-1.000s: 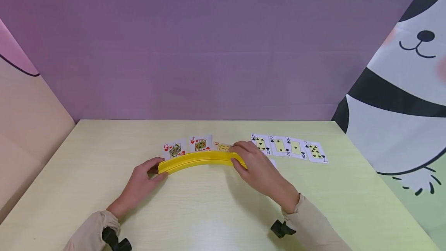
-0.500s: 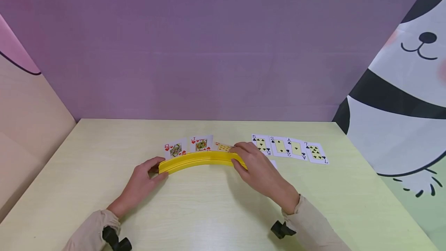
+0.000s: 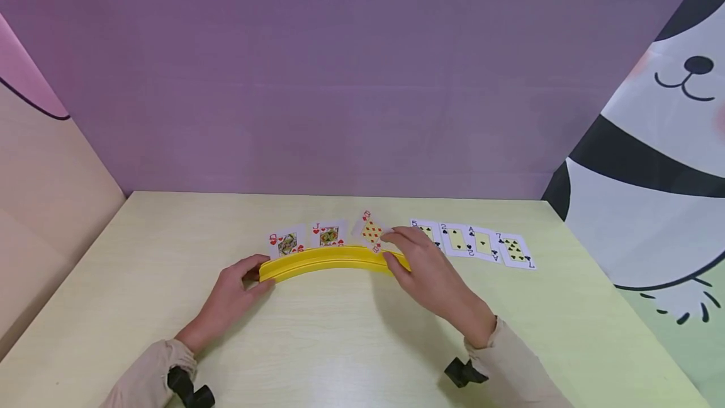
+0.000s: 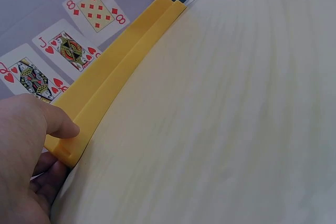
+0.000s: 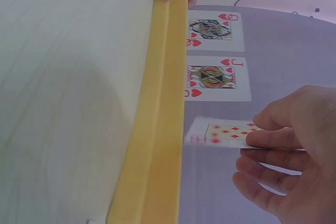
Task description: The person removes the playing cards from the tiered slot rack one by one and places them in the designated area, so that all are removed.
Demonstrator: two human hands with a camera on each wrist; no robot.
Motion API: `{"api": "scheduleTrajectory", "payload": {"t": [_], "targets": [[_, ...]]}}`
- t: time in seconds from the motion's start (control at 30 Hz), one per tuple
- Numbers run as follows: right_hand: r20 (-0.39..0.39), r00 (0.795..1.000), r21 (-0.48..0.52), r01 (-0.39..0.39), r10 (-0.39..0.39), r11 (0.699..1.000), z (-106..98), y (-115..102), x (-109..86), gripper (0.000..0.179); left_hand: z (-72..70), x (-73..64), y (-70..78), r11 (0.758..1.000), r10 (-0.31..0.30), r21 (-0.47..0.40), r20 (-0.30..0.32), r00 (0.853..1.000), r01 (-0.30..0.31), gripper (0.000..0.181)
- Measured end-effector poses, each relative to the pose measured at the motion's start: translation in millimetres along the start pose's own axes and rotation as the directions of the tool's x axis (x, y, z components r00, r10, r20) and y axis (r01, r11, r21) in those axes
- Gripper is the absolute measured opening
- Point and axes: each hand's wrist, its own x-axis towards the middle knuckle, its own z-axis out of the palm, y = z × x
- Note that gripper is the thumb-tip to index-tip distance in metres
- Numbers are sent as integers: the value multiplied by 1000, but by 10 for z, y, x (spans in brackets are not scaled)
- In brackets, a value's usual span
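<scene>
A curved yellow card holder (image 3: 328, 259) stands across the middle of the table, with the queen of hearts (image 3: 287, 242) and jack of hearts (image 3: 328, 233) upright along it. My left hand (image 3: 229, 291) grips the holder's left end, thumb on the near side in the left wrist view. Between the thumb and fingers of my right hand (image 3: 438, 279) is a red eight (image 5: 231, 132), its pips looking like diamonds. That card is tilted above the holder's right part, its lower edge close to the groove; whether it touches I cannot tell. My right hand hides the holder's right end.
Behind and right of my right hand lie a five (image 3: 426, 229), a two (image 3: 453, 239), an ace (image 3: 483, 243) and a seven (image 3: 515, 249), all black-suited and face up in a row. A purple wall (image 3: 340, 80) rises behind the table's far edge.
The red eight has come up from low behind the holder, where it was mostly hidden. My right hand has shifted slightly right with it. The left hand and holder have stayed nearly still.
</scene>
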Motion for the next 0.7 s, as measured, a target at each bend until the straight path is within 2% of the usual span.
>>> {"api": "scheduleTrajectory", "payload": {"t": [0.33,0.57,0.7], "targets": [[-59,998,34,15,-13,999,-120,32,8,27,-4,-8,-19,1000,-11,9,0,1000,11,36],[-106,994,36,14,-10,999,-218,56,-27,26,3,3,-3,1000,22,-9,-6,1000,-22,35],[-127,992,41,19,-14,999,-255,72,-62,25,-1,-4,1,1000,14,-23,-6,1000,-14,34]]}}
